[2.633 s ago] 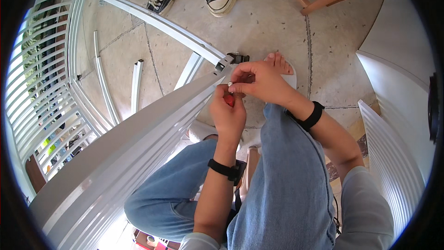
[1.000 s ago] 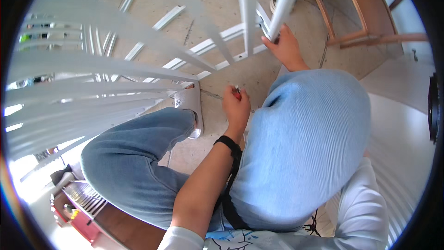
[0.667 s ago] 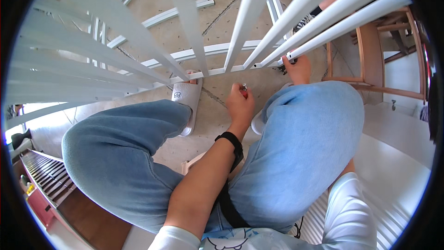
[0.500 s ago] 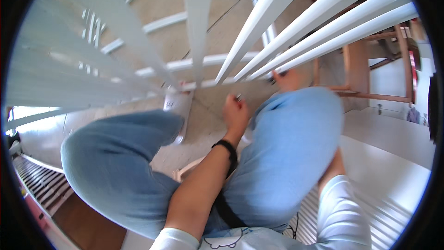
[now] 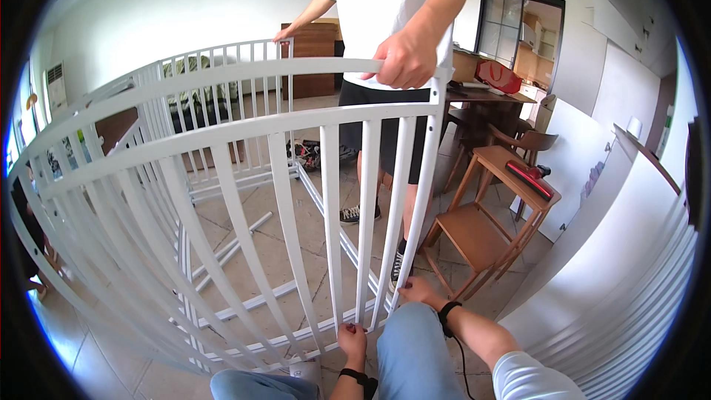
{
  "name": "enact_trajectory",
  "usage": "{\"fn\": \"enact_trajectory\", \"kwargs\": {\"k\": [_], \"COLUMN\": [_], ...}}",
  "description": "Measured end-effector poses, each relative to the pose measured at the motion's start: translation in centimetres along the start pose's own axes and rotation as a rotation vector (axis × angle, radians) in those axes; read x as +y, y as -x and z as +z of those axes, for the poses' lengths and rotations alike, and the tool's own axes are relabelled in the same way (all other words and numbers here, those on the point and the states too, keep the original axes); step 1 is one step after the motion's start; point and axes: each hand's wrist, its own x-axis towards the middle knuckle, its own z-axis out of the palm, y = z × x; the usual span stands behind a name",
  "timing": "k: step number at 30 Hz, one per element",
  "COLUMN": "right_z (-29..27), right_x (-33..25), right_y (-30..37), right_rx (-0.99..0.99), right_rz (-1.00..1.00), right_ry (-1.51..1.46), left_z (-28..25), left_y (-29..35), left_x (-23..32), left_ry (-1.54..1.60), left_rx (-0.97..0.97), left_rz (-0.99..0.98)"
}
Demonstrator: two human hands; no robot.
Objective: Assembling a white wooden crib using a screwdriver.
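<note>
Left hand [image 5: 352,341]: fingers curled in beside a slat [image 5: 332,230]; contents hidden from me.
Right hand [image 5: 421,290]: at the foot of the end post [image 5: 420,185]; can't tell if pinching.
White panel [image 5: 355,114]: just beyond both hands, lower right corner by the right fingers.
Co-worker's hand [image 5: 407,59]: wrapped round the top rail [image 5: 318,66] near its right end.

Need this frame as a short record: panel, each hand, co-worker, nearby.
panel: white slatted panel, standing upright
left hand: fingers curled, beside the lower slats; contents unclear
right hand: near the foot of the white end post; grip unclear
co-worker: one hand on the curved upper rail, other hand on second white panel
nearby: brown wooden step chair, red-and-black device atop
</note>
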Motion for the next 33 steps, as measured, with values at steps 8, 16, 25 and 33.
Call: {"fn": "enact_trajectory", "kwargs": {"k": [8,16,25,33], "right_z": [-5.4,-6.0,-4.2,-0.6], "right_x": [-10.1,-22.5,-28.3,-29.4], "right_y": [7.1,17.7,20.2,19.5], "right_rx": [0.084,-0.105,-0.299,-0.422], "right_rz": [-0.367,-0.640,-0.671,-0.347], "right_ry": [-0.066,-0.198,-0.404,-1.131], "left_z": [-4.2,-15.7,-25.3,-29.7], "left_y": [-2.5,1.5,6.4,7.6], "left_x": [8.4,21.9,24.3,27.3], "left_ry": [-0.108,-0.040,-0.210,-0.023], "left_rx": [-0.392,-0.581,-0.177,-0.002], "left_rz": [0.176,0.725,0.783,0.684]}}
